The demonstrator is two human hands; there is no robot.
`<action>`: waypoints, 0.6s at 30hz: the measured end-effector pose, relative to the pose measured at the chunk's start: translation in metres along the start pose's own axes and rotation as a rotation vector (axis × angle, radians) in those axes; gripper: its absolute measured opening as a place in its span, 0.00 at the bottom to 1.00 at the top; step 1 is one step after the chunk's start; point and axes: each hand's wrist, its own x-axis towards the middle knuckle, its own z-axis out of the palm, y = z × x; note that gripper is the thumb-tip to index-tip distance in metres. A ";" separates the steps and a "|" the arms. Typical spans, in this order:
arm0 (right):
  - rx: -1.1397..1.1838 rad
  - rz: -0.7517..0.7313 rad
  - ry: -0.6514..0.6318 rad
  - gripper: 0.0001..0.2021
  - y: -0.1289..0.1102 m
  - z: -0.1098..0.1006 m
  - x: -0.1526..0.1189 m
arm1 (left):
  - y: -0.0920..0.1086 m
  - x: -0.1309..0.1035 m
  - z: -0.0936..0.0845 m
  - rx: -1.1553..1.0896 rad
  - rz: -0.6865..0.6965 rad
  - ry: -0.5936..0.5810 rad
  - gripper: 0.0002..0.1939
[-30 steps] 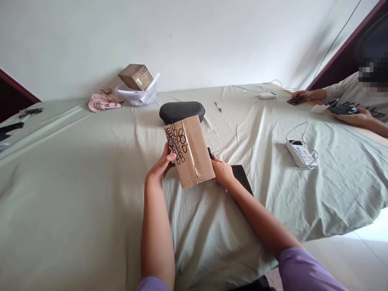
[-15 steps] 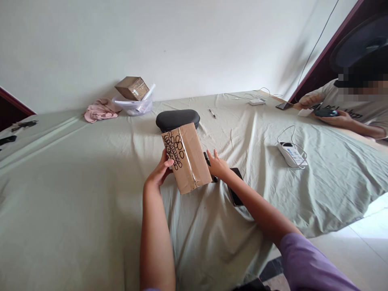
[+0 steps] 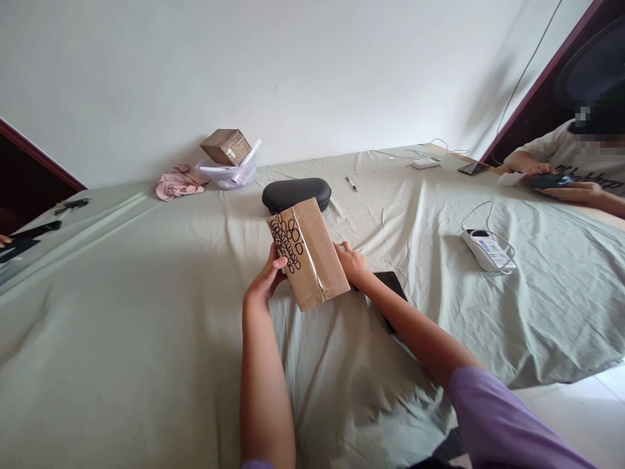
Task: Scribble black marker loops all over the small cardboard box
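Observation:
A taped brown cardboard box [image 3: 325, 251], scribbled with black loops along its left part, is held tilted above the cloth. My left hand [image 3: 267, 277] grips its left edge, thumb on the near face and fingers behind. At the box's right side is my right hand [image 3: 353, 266], its fingers drawn in and partly hidden by the box edge; whatever they hold does not show. Under my right forearm lies a flat black device [image 3: 393, 284], partly covered. Just beyond the box rests a black hard case [image 3: 295, 193].
A green-grey cloth [image 3: 146, 312] covers the table. Farther back are a pink cloth [image 3: 180, 182], a plastic basin [image 3: 227, 176] with another carton [image 3: 226, 147], and a pen [image 3: 351, 184]. To the right lies a white power strip [image 3: 488, 251] with its cord. Another person's hands [image 3: 576, 192] hold a dark object.
My right hand has drawn in its spread fingers and moved closer against the box's side. The dark item beside it has gone out of sight. The view has shifted slightly left.

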 end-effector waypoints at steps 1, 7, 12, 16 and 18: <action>0.000 0.003 0.005 0.28 0.000 0.000 0.002 | 0.000 0.000 0.000 0.001 -0.002 0.003 0.51; -0.006 0.051 0.043 0.21 -0.001 0.005 0.009 | -0.004 0.001 -0.002 -0.017 -0.003 0.012 0.51; -0.003 0.077 0.043 0.20 0.002 0.012 0.014 | -0.010 0.004 -0.005 -0.030 0.012 0.012 0.50; 0.011 0.086 0.037 0.18 0.003 0.015 0.016 | -0.010 0.004 -0.004 -0.039 0.005 0.009 0.51; 0.024 0.092 0.051 0.19 0.001 0.015 0.015 | -0.010 0.004 -0.004 -0.047 0.002 0.008 0.51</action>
